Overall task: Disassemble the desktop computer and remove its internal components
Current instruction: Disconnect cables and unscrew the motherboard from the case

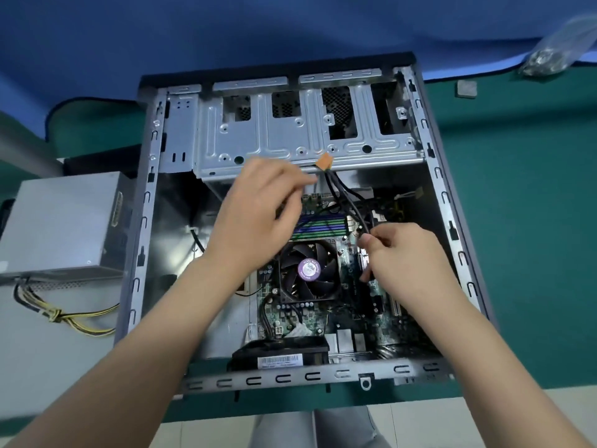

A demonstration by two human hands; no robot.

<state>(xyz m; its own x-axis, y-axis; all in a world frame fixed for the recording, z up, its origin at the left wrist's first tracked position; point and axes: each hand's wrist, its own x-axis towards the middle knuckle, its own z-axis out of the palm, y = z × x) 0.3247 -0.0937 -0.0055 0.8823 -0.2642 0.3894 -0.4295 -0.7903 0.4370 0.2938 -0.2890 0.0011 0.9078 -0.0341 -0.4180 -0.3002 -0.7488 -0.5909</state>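
Note:
The open computer case [447, 202] lies flat on the table, its motherboard [323, 315] exposed with a black CPU fan [309, 270] in the middle. My left hand [258, 215] is raised over the board, its fingers pinched on black cables that end in an orange connector [324, 162], which hangs free in front of the metal drive cage [290, 140]. My right hand [407, 257] pinches the same bundle of black cables [347, 198] lower down, at the board's right side. A black module with a barcode label [281, 354] sits at the case's near edge.
A grey power supply [61, 224] with yellow and black wires [64, 313] lies left of the case. A clear bag of small parts [555, 50] and a small grey square [466, 89] rest at the far right on the green mat [533, 221].

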